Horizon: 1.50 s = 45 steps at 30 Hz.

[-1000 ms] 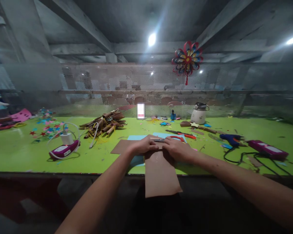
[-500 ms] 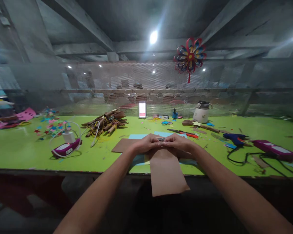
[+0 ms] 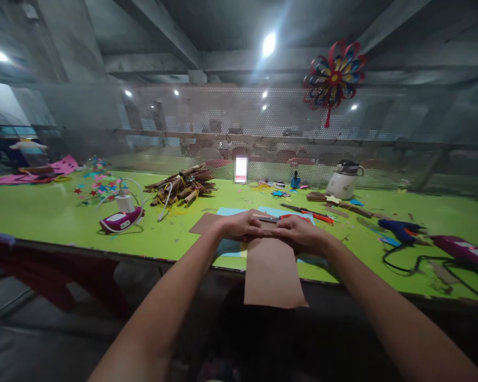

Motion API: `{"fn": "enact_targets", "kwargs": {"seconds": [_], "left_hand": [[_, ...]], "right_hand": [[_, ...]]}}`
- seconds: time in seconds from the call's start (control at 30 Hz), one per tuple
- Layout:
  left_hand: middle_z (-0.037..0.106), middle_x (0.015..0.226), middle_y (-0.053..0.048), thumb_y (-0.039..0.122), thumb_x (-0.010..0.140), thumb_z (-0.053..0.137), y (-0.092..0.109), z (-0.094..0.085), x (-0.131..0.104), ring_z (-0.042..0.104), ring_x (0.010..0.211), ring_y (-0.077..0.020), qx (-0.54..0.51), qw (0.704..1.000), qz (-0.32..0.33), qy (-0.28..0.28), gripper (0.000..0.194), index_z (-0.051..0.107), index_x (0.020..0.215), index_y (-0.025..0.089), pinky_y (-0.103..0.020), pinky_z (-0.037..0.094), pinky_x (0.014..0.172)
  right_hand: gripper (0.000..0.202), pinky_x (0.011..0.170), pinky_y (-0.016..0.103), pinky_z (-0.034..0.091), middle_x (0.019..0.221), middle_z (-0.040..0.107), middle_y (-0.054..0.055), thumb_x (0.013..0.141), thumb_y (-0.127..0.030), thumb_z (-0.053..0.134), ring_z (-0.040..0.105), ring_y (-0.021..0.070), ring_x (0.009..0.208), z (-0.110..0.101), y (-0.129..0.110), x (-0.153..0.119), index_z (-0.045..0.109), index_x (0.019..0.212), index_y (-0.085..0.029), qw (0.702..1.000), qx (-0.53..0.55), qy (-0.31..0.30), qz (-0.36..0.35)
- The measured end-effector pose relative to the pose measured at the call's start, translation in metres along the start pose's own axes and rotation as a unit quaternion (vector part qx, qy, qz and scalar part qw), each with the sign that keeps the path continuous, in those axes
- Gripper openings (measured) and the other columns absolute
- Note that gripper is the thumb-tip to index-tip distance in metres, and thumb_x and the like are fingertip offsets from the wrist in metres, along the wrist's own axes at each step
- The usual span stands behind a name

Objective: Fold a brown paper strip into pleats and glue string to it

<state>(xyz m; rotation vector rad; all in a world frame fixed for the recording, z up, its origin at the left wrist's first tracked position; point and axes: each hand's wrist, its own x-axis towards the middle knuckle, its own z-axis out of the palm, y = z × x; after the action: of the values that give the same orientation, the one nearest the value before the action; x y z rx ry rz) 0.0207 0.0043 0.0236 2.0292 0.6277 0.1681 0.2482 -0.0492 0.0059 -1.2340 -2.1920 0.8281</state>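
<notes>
Brown paper sheet [image 3: 274,273]: I'm seeing it lying between the two hands at the front of the green table [image 3: 63,212], its near end hanging out over the edge.
Left hand [image 3: 241,224]: it is pinching the sheet's far edge, thumb toward me and fingers curling over the top.
Right hand [image 3: 297,231]: it is mirroring that pinch just beside the left, gripping the same edge; I'm not making out every fingertip.
Weight: I'm judging it light, with the hands bearing almost nothing.
Stiffness: the overhanging end is standing out fairly flat rather than drooping, so I'm reading it as thin but firm, likely creasing if bent sharply.
Surface: it is looking matt and dry, so I'm expecting little slipping.
Fragility: I'm treating the free corners as the weak spots; one is curling slightly.
Best hold: I'm favouring the far edge, thumbs level and pressure even, so the sheet isn't skewing or tearing.
Scissors [image 3: 290,216]: they are lying just beyond the fingers; I cannot tell whether anything is touching them.
Blue paper [image 3: 229,248]: it is lying beneath the work, showing on both sides.
</notes>
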Motion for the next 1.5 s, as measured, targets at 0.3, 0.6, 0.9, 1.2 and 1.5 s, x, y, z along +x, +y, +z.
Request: {"fn": "enact_targets", "kwargs": {"seconds": [0.3,0.6,0.9,1.2,1.5], "left_hand": [[0.044,0.049,0.003,0.045,0.074,0.063,0.005,-0.002,-0.005,0.035,0.043,-0.0075,-0.006,1.000,0.008,0.014,0.032,0.056,0.063,0.015,-0.024,0.025,0.046],[0.045,0.054,0.003,0.050,0.075,0.059,0.004,-0.006,-0.008,0.037,0.049,-0.0085,0.008,1.000,0.019,0.006,0.037,0.055,0.066,0.015,-0.023,0.028,0.051],[0.046,0.057,0.003,0.050,0.072,0.062,-0.009,-0.016,-0.001,0.035,0.056,-0.0091,0.108,0.992,0.025,0.061,0.037,0.066,0.067,0.013,-0.023,0.026,0.056],[0.051,0.060,0.001,0.050,0.067,0.067,-0.005,-0.015,-0.005,0.038,0.058,-0.0096,0.048,0.996,0.018,0.078,0.037,0.069,0.072,0.014,-0.023,0.028,0.057],[0.043,0.056,0.002,0.047,0.072,0.063,0.002,-0.010,-0.007,0.036,0.054,-0.0088,-0.095,0.989,0.047,0.100,0.035,0.059,0.067,0.013,-0.024,0.028,0.055]], "right_hand": [[0.042,0.047,0.026,0.030,0.052,0.047,0.000,0.080,-0.052,0.056,0.038,0.0104,0.048,-0.009,-0.003,0.000,0.049,0.055,-0.017,1.000,-0.012,-0.003,0.000],[0.042,0.047,0.025,0.032,0.050,0.050,-0.001,0.082,-0.052,0.054,0.042,0.0090,0.045,-0.013,-0.010,-0.007,0.052,0.060,-0.016,0.998,0.045,-0.049,-0.003],[0.038,0.047,0.023,0.034,0.051,0.055,0.000,0.080,-0.050,0.058,0.046,0.0084,0.045,-0.011,-0.015,-0.008,0.057,0.067,-0.015,0.994,0.089,-0.052,0.028],[0.039,0.043,0.022,0.033,0.050,0.053,-0.003,0.079,-0.053,0.057,0.047,0.0081,0.040,-0.012,0.004,-0.005,0.055,0.070,-0.015,0.986,0.154,-0.048,0.029],[0.032,0.064,0.029,0.041,0.072,0.059,0.004,0.079,-0.047,0.058,0.053,0.0165,0.067,-0.007,-0.004,0.003,0.059,0.075,-0.015,0.950,0.057,0.304,-0.047]]}}
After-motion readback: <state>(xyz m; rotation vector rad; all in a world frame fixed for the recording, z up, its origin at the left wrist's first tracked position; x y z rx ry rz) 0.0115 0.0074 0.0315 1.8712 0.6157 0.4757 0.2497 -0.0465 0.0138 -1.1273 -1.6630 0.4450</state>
